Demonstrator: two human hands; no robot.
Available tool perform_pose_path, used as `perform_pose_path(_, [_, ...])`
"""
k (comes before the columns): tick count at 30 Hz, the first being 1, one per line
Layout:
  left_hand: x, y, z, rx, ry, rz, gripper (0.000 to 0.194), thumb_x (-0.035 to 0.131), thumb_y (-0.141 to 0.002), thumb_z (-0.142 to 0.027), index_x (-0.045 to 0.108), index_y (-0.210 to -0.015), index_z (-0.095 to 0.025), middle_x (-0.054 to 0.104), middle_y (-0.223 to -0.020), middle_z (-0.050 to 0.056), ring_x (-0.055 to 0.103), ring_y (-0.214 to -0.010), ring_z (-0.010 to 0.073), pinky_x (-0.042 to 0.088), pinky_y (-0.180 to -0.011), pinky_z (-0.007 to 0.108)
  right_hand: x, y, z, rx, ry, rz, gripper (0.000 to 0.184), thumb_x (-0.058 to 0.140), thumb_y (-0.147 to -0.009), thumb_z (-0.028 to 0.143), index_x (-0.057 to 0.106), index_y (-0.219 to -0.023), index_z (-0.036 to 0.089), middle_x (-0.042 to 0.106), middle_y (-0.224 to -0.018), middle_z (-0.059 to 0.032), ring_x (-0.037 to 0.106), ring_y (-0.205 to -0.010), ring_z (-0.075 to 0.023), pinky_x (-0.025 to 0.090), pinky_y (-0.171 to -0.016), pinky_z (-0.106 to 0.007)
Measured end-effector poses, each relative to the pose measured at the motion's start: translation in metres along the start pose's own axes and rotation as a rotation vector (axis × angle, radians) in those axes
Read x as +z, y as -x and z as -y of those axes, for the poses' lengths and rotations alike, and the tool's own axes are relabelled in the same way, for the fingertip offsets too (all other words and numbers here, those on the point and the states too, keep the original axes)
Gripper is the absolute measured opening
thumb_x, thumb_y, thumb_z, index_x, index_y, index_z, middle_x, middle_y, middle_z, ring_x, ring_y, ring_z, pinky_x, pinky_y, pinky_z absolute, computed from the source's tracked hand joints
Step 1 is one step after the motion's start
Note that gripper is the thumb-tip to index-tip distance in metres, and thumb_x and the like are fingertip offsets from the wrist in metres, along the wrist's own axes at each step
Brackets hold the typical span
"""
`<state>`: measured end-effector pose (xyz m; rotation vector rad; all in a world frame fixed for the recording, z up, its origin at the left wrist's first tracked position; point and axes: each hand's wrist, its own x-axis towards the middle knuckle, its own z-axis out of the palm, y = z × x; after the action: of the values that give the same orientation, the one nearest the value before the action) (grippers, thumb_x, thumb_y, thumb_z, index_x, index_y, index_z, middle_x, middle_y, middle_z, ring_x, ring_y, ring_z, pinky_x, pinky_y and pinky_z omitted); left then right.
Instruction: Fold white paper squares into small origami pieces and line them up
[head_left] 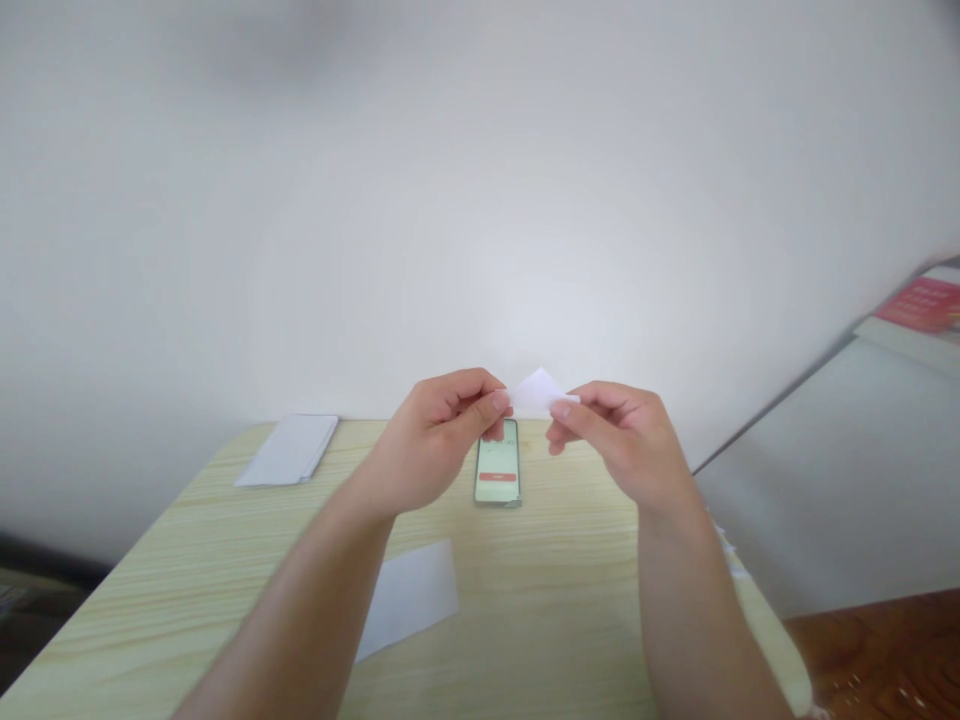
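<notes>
Okay, your left hand and right hand pinch opposite ends of the small paper, apparently part-folded; flat sheet at its 7 o'clock looks unfolded.

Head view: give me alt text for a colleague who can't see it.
The left hand and right hand pinch a small white paper, pointed tip up, above a wood-grained table. On it lie a lit phone, a paper stack and a loose sheet.
</notes>
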<state>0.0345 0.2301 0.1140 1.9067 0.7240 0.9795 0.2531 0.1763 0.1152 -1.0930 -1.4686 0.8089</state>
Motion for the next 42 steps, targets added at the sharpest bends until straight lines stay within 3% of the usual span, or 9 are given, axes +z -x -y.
perform_pose_path(5, [0.0,0.0,0.003,-0.033,0.047,0.001,0.028,0.061,-0.1,-0.041,0.068,-0.084,-0.019,0.064,-0.077,0.002,0.058,-0.078,0.0161,0.045,-0.074,0.031,-0.002,0.001,0.001,-0.004,0.048,-0.01,0.022,0.075,-0.092,0.035,0.073,-0.077,0.02,0.076,-0.07,-0.002,0.066,-0.067,-0.0146,0.051,-0.066,-0.028])
perform_pose_path(7, [0.002,-0.001,0.002,-0.023,0.11,-0.008,0.02,0.066,-0.097,-0.04,0.071,-0.098,-0.02,0.066,-0.081,0.002,0.058,-0.077,0.016,0.045,-0.07,0.03,-0.001,0.002,0.001,0.011,0.064,0.018,0.021,0.075,-0.092,0.032,0.072,-0.075,0.02,0.076,-0.068,-0.0017,0.065,-0.066,-0.0144,0.048,-0.064,-0.028])
perform_pose_path(11, [0.008,-0.001,0.002,-0.002,0.235,0.01,0.027,0.071,-0.094,-0.035,0.069,-0.119,-0.024,0.066,-0.083,0.002,0.057,-0.074,0.0144,0.045,-0.065,0.028,0.001,0.003,0.003,0.023,0.092,0.047,0.022,0.075,-0.091,0.031,0.072,-0.073,0.02,0.076,-0.068,-0.0018,0.062,-0.064,-0.0134,0.046,-0.061,-0.027])
perform_pose_path(17, [0.009,-0.002,0.005,-0.01,0.368,0.01,0.023,0.074,-0.093,-0.033,0.069,-0.113,-0.021,0.064,-0.08,0.002,0.057,-0.074,0.0135,0.044,-0.067,0.028,0.005,0.003,0.003,-0.016,-0.071,0.078,0.012,0.082,-0.086,0.03,0.075,-0.086,0.021,0.076,-0.074,-0.0007,0.068,-0.067,-0.014,0.051,-0.062,-0.027])
perform_pose_path(24, [0.011,-0.005,0.005,-0.01,0.447,0.05,0.023,0.071,-0.095,-0.034,0.07,-0.111,-0.018,0.065,-0.079,0.003,0.055,-0.072,0.0127,0.043,-0.067,0.027,0.01,0.004,0.005,-0.074,-0.138,0.075,0.014,0.084,-0.084,0.024,0.076,-0.094,0.021,0.076,-0.077,-0.0003,0.071,-0.07,-0.0144,0.056,-0.065,-0.028])
perform_pose_path(42, [0.013,-0.004,0.003,-0.02,0.45,0.043,0.022,0.069,-0.096,-0.034,0.07,-0.108,-0.016,0.068,-0.083,0.004,0.06,-0.075,0.0144,0.047,-0.069,0.028,0.013,0.003,0.006,-0.072,-0.174,0.064,0.012,0.082,-0.086,0.028,0.075,-0.092,0.02,0.077,-0.08,-0.0026,0.072,-0.07,-0.0171,0.059,-0.067,-0.033])
